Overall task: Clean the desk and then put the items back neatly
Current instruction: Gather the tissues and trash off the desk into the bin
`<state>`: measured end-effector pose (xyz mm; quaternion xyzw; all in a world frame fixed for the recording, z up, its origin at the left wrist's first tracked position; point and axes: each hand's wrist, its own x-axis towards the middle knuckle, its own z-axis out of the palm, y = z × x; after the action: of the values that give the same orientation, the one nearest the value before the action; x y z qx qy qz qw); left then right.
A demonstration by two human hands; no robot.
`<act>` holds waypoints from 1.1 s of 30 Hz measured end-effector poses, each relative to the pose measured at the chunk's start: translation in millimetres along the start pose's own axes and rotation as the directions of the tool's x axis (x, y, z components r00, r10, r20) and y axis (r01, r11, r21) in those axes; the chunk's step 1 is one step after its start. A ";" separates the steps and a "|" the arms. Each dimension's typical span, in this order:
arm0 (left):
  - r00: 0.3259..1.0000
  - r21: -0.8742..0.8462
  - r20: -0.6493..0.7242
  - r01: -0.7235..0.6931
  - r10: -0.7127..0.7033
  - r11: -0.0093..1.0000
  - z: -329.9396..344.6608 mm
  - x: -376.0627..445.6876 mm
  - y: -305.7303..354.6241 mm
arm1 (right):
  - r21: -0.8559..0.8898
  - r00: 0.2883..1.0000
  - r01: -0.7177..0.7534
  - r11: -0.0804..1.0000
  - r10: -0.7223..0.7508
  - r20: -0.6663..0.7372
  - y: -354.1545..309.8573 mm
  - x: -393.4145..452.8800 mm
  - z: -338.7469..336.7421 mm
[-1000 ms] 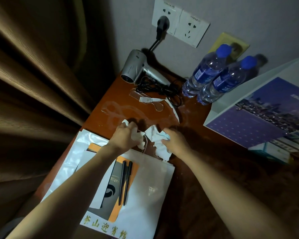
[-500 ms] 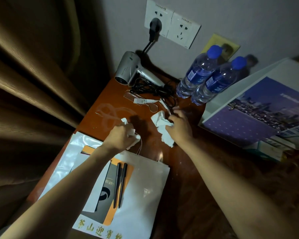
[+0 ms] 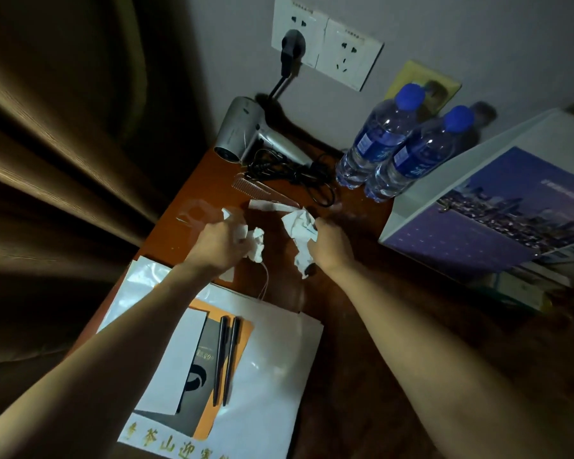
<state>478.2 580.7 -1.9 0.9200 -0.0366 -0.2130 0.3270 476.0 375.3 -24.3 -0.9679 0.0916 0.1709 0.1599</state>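
Desk [image 3: 362,342] dim; white bag [image 3: 265,376] print, seemingly Chinese; hands [image 3: 217,243] [image 3: 330,248] grip tissue.

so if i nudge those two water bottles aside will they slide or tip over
The two water bottles look full, so probably heavy for their size. They are tall and narrow, so a push near the blue caps would likely tip them; low down they should slide on the smooth desk. They stand touching, so one probably knocks the other.
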 end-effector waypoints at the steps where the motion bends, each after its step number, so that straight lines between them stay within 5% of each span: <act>1: 1.000 0.003 0.009 0.007 -0.007 1.000 0.7 -1.3 -0.6 | 0.036 1.000 -0.004 0.999 0.004 0.017 1.8 -3.6 -0.2; 11: 0.999 0.017 0.028 -0.031 0.030 0.999 1.2 -33.7 40.9 | 0.369 0.990 -0.059 0.928 0.102 -0.098 25.0 -68.8 -35.1; 22: 0.931 0.053 0.053 -0.364 0.361 0.930 73.4 -132.1 205.2 | 0.509 0.933 -0.162 0.845 0.299 -0.199 152.3 -248.9 -94.9; 28: 0.770 0.131 0.236 -0.630 0.593 0.765 196.4 -235.2 300.8 | 0.592 0.827 -0.287 0.754 0.506 -0.244 266.6 -422.9 -87.8; 33: 0.582 0.085 0.414 -0.791 0.700 0.606 308.5 -333.9 374.4 | 0.709 0.651 -0.427 0.561 0.735 -0.190 348.9 -571.7 -63.7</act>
<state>74.1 175.5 137.5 0.8000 -0.5063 -0.2022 0.2506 -114.5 98.6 141.2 -0.7813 0.5021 -0.0622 0.3657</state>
